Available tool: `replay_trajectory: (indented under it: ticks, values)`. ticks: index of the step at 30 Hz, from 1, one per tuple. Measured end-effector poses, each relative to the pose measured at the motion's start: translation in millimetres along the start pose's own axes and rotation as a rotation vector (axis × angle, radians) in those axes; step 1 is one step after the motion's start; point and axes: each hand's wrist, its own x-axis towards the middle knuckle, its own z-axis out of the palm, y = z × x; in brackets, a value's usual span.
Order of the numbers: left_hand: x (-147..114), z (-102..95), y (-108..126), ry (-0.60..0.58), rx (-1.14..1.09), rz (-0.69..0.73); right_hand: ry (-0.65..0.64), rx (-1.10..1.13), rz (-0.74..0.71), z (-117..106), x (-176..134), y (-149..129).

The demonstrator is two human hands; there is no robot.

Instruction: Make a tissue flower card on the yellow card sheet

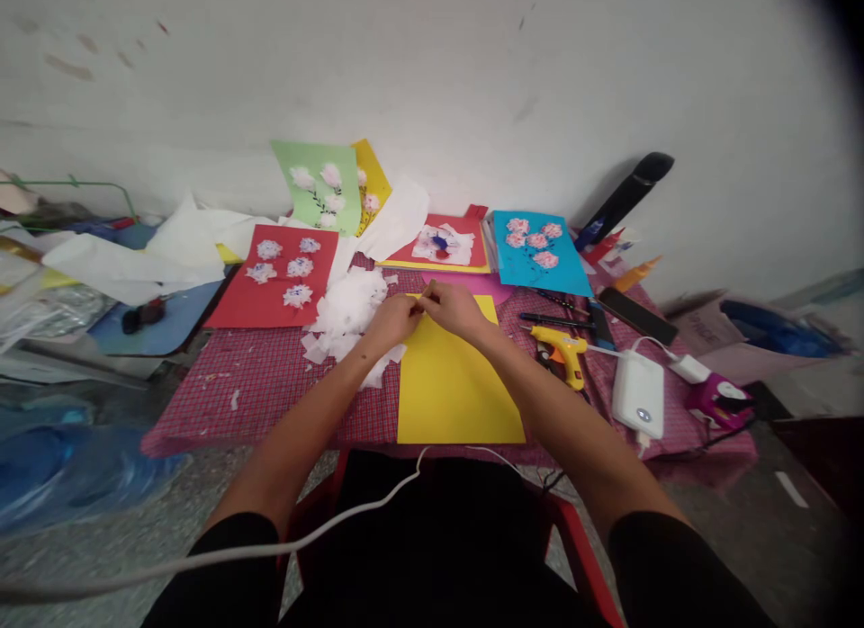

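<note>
My left hand (396, 319) and my right hand (449, 306) meet over the top edge of a yellow sheet of paper (459, 385). The fingers of both are closed and pressed together, fingertips touching or nearly so. Whatever they pinch is too small or hidden to make out. Beside my left hand lies a heap of white tissue pieces (347, 304), some of them spreading down along my left forearm. Just beyond my hands, a white tissue with blue and red blotches (442, 243) rests on a red sheet (411, 250).
Flower cards in red (233, 286), green (283, 169) and blue (503, 268) stand or lie around the back. To the right are a yellow glue gun (560, 345), a white power bank (638, 394), a dark phone (636, 315) and an orange tube (638, 273). A white cable (337, 518) crosses my lap.
</note>
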Motion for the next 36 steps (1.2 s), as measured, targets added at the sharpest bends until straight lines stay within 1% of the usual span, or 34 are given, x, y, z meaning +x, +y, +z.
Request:
replay_trajectory:
  ticks: [7, 9, 12, 15, 17, 19, 21, 23, 26, 30, 36]
  values:
    - [0.2, -2.6, 3.3, -0.018, -0.016, 0.001, 0.02, 0.036, 0.025, -7.8, -3.4, -7.5]
    - [-0.6, -6.5, 3.5, -0.025, -0.021, -0.005, 0.052, 0.057, 0.04, -13.1, -5.7, -10.2]
    - [-6.8, -19.6, 1.0, -0.006, -0.03, -0.039, 0.12, 0.143, 0.056, -22.8, -13.8, -11.3]
    - [-22.8, -38.0, -3.2, 0.036, -0.038, -0.068, 0.132, 0.301, 0.117, -27.2, -29.1, -8.4]
    - [-37.6, -48.3, -4.4, 0.006, -0.019, -0.068, 0.112, 0.417, 0.179, -24.2, -42.1, -6.5]
    - [-52.4, -54.2, -2.8, -0.063, 0.037, -0.054, 0.081, 0.521, 0.226, -17.0, -55.2, -6.6]
    - [-64.7, -55.4, 0.6, -0.143, 0.113, -0.021, 0.039, 0.601, 0.246, -7.8, -66.3, -9.1]
    - [-72.8, -53.9, 4.3, -0.185, 0.169, 0.008, 0.003, 0.651, 0.248, 1.6, -74.3, -12.8]
    - [-78.0, -51.7, 7.5, -0.203, 0.202, 0.025, -0.025, 0.676, 0.252, 14.6, -80.8, -16.7]
    - [-79.0, -53.1, 7.6, -0.226, 0.2, 0.024, -0.049, 0.655, 0.225, 27.5, -84.7, -16.1]
    - [-80.6, -53.1, 4.1, -0.237, 0.156, 0.053, -0.029, 0.628, 0.241, 30.9, -89.9, -14.9]
